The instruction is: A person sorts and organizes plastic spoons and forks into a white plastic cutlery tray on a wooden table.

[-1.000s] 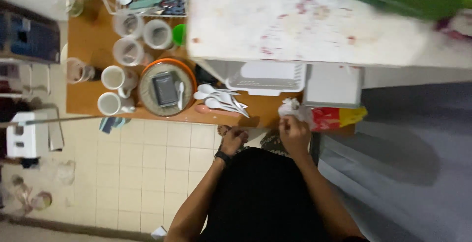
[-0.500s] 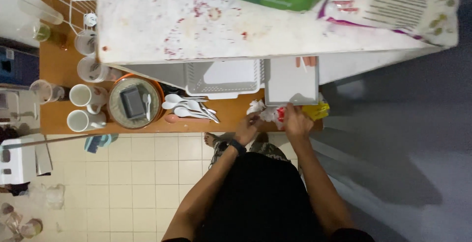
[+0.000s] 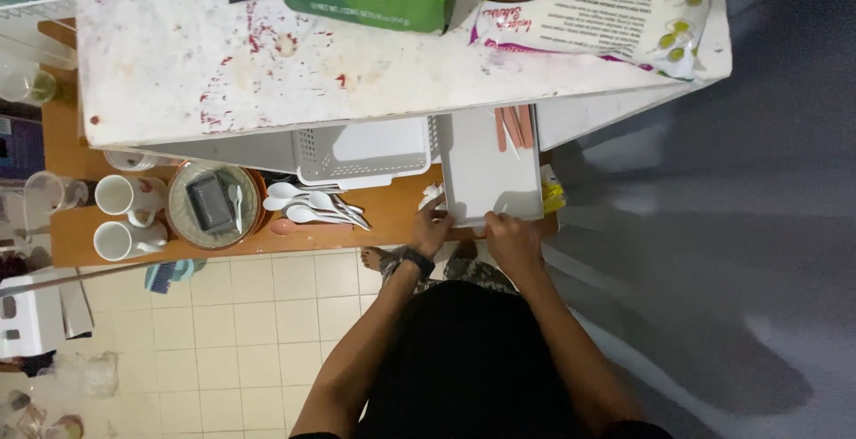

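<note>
White tray (image 3: 486, 172): lies on the wooden shelf (image 3: 392, 216), beside the slotted basket (image 3: 361, 149).
Handling: looks like light, stiff, smooth plastic; best held at the near rim.
Left hand (image 3: 434, 228): fingers curled on the near-left corner.
Right hand (image 3: 508, 234): closed on the near edge.
Around: white spoons (image 3: 312, 207), two mugs (image 3: 120, 216).

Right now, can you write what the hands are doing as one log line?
left hand: on near edge of white tray | right hand: on same edge | nearby: white spoons, two mugs, on wooden shelf
</note>
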